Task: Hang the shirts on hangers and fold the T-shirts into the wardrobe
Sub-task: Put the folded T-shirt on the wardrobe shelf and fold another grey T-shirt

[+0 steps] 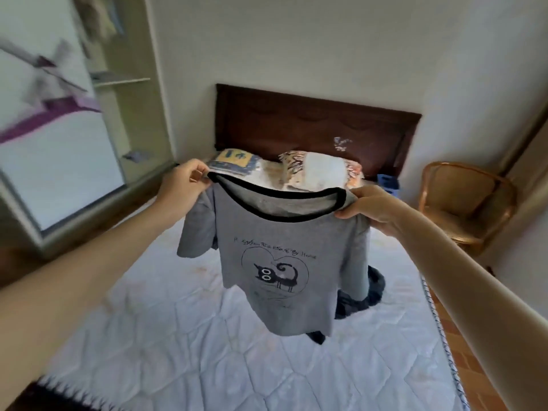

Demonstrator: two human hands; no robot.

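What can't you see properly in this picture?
- Dark clothes on the bed: mostly hidden behind the grey T-shirt, head view.
- Writing on the T-shirt: too small and blurred.
- Wardrobe: blurred, cut off by the left edge.
- Left hand and right hand: fingertips tucked behind the collar.

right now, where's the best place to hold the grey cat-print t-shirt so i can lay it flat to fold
At the two shoulder seams beside the black-trimmed neckline, from above. The grey cat-print T-shirt hangs straight from there, as the left hand and right hand pinch it now, so it should drop flat onto the white quilted mattress.
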